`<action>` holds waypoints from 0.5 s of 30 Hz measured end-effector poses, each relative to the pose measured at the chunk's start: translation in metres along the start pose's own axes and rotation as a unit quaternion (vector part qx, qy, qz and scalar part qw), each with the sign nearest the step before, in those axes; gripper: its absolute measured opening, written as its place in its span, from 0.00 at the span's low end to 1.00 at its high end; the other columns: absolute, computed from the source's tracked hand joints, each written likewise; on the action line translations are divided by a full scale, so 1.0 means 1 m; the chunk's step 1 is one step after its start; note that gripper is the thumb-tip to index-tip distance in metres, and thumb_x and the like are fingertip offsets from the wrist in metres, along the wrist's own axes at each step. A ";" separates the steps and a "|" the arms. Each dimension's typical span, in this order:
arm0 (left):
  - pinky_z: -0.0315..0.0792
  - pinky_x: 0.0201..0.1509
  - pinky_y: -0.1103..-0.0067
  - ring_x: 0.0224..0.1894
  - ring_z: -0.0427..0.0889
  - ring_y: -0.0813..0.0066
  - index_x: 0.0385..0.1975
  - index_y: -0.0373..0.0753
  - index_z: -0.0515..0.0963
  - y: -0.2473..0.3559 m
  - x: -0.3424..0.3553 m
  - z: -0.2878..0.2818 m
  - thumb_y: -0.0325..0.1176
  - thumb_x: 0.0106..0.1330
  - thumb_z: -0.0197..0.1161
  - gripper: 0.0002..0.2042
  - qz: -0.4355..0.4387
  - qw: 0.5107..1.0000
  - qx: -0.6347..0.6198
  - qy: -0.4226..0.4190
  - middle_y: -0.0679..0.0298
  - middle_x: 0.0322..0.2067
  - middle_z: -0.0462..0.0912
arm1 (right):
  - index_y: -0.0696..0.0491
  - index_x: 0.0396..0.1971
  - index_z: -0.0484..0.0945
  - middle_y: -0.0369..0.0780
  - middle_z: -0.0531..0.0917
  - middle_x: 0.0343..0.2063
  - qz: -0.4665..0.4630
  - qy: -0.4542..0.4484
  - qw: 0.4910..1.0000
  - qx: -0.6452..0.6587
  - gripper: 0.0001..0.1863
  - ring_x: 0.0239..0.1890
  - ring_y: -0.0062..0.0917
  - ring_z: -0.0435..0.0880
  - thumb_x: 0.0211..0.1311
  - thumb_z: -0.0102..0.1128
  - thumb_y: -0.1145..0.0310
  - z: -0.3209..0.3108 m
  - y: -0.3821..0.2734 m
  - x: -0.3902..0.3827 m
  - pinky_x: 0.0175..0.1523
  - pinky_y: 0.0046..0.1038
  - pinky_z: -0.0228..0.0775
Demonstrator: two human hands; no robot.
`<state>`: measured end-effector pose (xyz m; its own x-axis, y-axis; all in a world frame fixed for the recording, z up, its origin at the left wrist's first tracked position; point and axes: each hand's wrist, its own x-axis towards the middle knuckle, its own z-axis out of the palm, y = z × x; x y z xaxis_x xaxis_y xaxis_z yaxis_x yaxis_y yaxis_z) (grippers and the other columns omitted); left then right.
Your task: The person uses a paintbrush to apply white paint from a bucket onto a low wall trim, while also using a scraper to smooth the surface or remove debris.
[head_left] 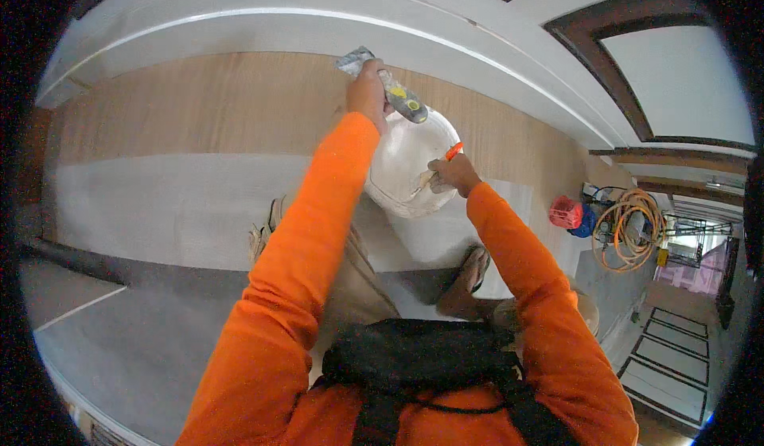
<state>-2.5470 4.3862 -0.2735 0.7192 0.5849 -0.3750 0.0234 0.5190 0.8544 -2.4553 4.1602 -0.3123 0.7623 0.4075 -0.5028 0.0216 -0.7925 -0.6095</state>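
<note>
My left hand (367, 94) is closed round a putty knife (404, 102) with a grey and yellow handle. Its smeared blade sticks out past the fingers toward the wall, and the handle end hangs over the far rim of a white bucket (391, 159). On the bucket's right side, my right hand (457, 174) grips a small scraper (454, 151) with an orange handle end. A pale, coated part of that scraper points down into the bucket. Whitish residue coats the bucket's inside; how much it holds I cannot tell.
A white wall with a baseboard (263, 18) curves along the far side. Pale sheeting (159, 191) covers part of the wood-look floor (199, 104). To the right lie a coiled orange hose (629, 243) and a red basket (566, 212). My sandalled foot (469, 279) is near the bucket.
</note>
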 end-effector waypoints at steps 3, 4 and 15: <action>0.69 0.34 0.74 0.31 0.75 0.70 0.38 0.42 0.71 -0.014 0.001 0.005 0.28 0.47 0.61 0.16 0.088 0.993 0.072 0.024 0.62 0.29 0.74 | 0.65 0.26 0.76 0.47 0.81 0.25 0.015 0.001 0.992 -0.126 0.20 0.29 0.30 0.81 0.41 0.62 0.61 -0.005 -0.002 0.012 0.34 0.30 0.71; 0.69 0.31 0.75 0.29 0.74 0.71 0.36 0.42 0.72 -0.018 -0.001 0.004 0.32 0.49 0.59 0.13 0.119 0.989 0.075 0.037 0.63 0.27 0.74 | 0.65 0.25 0.76 0.47 0.81 0.24 -0.015 0.006 0.990 -0.141 0.19 0.29 0.30 0.81 0.41 0.61 0.61 -0.006 -0.002 0.018 0.34 0.30 0.71; 0.68 0.27 0.76 0.26 0.72 0.75 0.29 0.41 0.72 0.018 -0.008 -0.019 0.40 0.54 0.57 0.10 0.009 0.968 -0.169 0.183 0.67 0.26 0.71 | 0.56 0.36 0.75 0.40 0.80 0.32 0.018 -0.215 0.908 0.359 0.13 0.32 0.26 0.80 0.55 0.57 0.64 -0.037 0.058 0.003 0.39 0.27 0.74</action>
<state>-2.5656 4.4029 -0.2615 0.4208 0.7455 -0.5169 -0.2591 0.6448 0.7191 -2.4278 4.0990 -0.3270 0.4286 0.6493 -0.6283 -0.5432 -0.3705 -0.7534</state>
